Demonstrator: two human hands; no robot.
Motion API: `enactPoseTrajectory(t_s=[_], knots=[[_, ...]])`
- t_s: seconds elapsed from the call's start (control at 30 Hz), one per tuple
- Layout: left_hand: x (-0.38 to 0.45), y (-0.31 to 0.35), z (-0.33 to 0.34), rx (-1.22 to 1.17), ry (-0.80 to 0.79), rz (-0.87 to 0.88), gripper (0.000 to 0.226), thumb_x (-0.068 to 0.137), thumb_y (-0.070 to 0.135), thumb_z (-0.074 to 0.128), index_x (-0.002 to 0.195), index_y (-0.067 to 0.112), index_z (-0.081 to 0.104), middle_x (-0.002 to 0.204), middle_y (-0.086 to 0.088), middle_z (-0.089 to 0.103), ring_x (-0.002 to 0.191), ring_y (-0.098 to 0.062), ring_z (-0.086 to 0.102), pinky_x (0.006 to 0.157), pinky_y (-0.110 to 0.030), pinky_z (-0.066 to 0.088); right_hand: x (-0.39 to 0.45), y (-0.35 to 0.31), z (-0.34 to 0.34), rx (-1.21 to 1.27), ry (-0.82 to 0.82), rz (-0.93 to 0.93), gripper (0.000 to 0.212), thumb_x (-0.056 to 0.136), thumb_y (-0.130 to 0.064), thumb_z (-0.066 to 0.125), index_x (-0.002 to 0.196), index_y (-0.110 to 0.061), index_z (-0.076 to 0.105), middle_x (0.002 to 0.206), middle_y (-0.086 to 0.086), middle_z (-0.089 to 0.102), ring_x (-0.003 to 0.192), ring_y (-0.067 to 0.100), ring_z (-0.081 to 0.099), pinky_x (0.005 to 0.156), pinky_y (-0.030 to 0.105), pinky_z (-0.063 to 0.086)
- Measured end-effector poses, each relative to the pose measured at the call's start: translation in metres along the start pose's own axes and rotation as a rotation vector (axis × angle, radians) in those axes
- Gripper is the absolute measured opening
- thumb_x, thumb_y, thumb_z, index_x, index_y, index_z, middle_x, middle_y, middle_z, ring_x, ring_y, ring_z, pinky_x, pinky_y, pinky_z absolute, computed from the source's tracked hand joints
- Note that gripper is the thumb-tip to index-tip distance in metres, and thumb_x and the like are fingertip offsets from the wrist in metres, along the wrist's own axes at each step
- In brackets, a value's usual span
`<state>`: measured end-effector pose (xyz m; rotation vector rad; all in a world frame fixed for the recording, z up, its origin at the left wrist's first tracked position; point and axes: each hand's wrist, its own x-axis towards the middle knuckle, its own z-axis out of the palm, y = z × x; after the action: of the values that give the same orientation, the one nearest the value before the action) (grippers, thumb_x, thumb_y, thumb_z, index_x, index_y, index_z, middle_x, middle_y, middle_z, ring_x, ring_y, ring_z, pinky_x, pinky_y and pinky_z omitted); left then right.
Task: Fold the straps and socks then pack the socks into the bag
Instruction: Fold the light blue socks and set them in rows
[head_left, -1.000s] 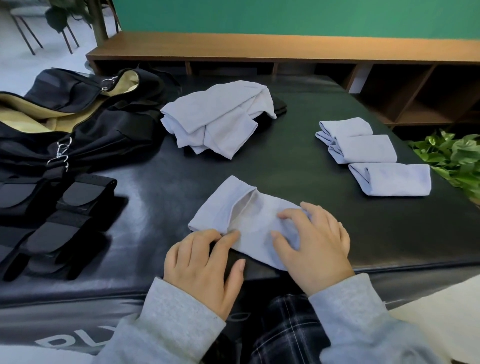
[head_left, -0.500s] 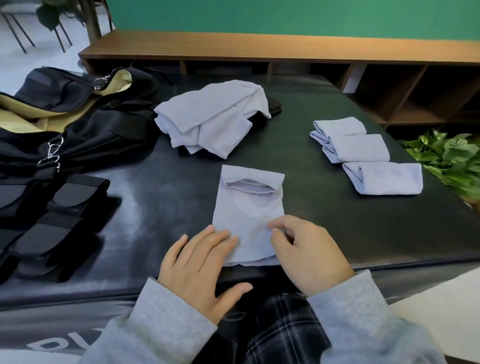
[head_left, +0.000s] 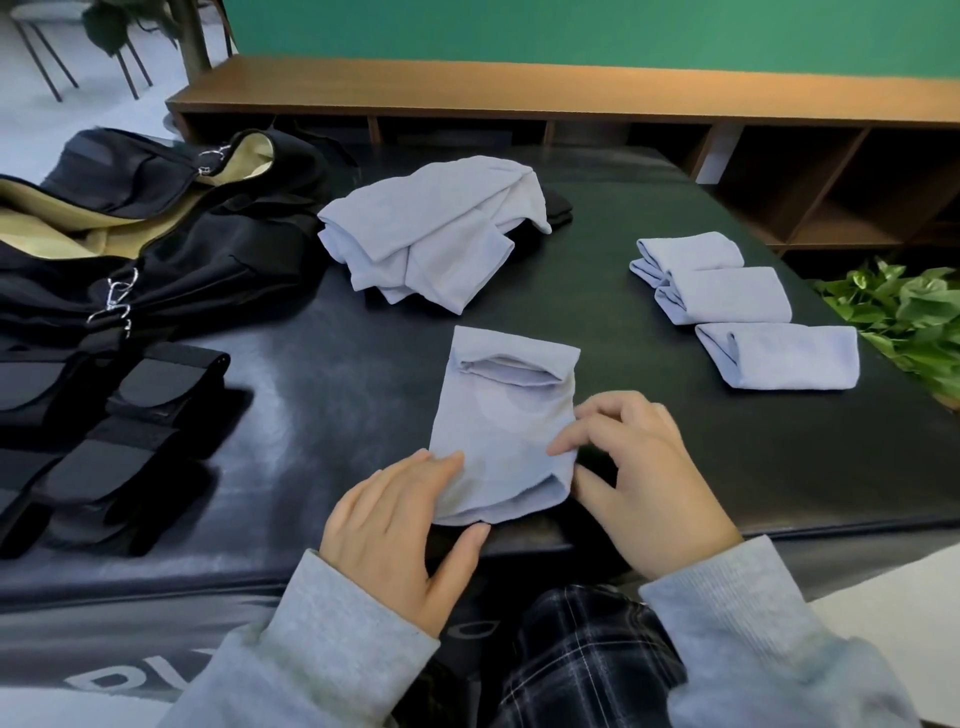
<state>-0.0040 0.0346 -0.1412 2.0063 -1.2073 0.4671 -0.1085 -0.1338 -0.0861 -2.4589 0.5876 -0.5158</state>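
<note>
A pale blue sock (head_left: 506, 421) lies lengthwise on the black padded table (head_left: 649, 415), its cuff end away from me. My left hand (head_left: 400, 525) pinches the sock's near left corner between fingers and thumb. My right hand (head_left: 639, 473) pinches the near right corner, lifting it slightly. Three folded socks (head_left: 727, 306) lie in a row at the right. A heap of unfolded pale blue socks (head_left: 436, 234) sits at the middle back. The open black bag (head_left: 156, 244) with a tan lining lies at the left, and folded black straps (head_left: 124, 415) lie in front of it.
A low wooden shelf unit (head_left: 571, 98) runs along the green wall behind the table. A leafy green plant (head_left: 904, 312) stands off the table's right edge. A white surface (head_left: 893, 634) shows at the lower right.
The sock has been turned from a slant to lie straight away from me. Both hands slid to its near end and now pinch its two corners.
</note>
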Motion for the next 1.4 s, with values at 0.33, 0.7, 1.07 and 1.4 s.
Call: enactPoseTrajectory(t_s=[0.33,0.7,1.07,1.4], knots=[[0.006,0.0,-0.001,-0.143,0.086,-0.16,0.044,0.079,0.04,0.051,0.121,0.026,0.046,0.103,0.025,0.057,0.098,0.002,0.054,0.079,-0.042,0.05,-0.002,-0.004,-0.006,0.258,-0.026,0.174,0.021,0.085,-0.041,0.052,0.077,-0.023,0.058,0.074,-0.003,0.065,0.073,0.021,0.061,0.073,0.038,0.05],[0.011,0.004,-0.005,-0.137,0.072,-0.255,0.038,0.085,0.042,0.044,0.119,0.027,0.042,0.063,0.02,0.053,0.067,-0.003,0.053,0.065,-0.037,0.05,-0.001,0.014,0.025,0.126,0.17,0.037,0.053,0.083,-0.056,0.038,0.056,-0.011,0.05,0.069,-0.003,0.06,0.073,0.017,0.054,0.07,0.027,0.04],[0.016,0.005,-0.006,0.089,0.044,-0.215,0.019,0.087,0.031,0.044,0.105,0.03,0.048,0.076,0.01,0.052,0.063,-0.014,0.052,0.057,-0.037,0.047,-0.005,0.012,0.042,-0.07,0.3,0.071,0.035,0.086,-0.051,0.042,0.069,-0.023,0.054,0.073,-0.012,0.051,0.071,0.011,0.042,0.063,0.026,0.036],[0.01,0.008,0.0,0.082,-0.042,-0.026,0.033,0.079,0.04,0.052,0.102,0.024,0.069,0.113,0.013,0.061,0.102,-0.009,0.055,0.072,-0.027,0.044,-0.004,0.012,0.044,-0.034,0.389,0.016,0.009,0.079,-0.025,0.052,0.084,-0.025,0.059,0.098,-0.011,0.056,0.083,0.013,0.049,0.065,0.032,0.047]])
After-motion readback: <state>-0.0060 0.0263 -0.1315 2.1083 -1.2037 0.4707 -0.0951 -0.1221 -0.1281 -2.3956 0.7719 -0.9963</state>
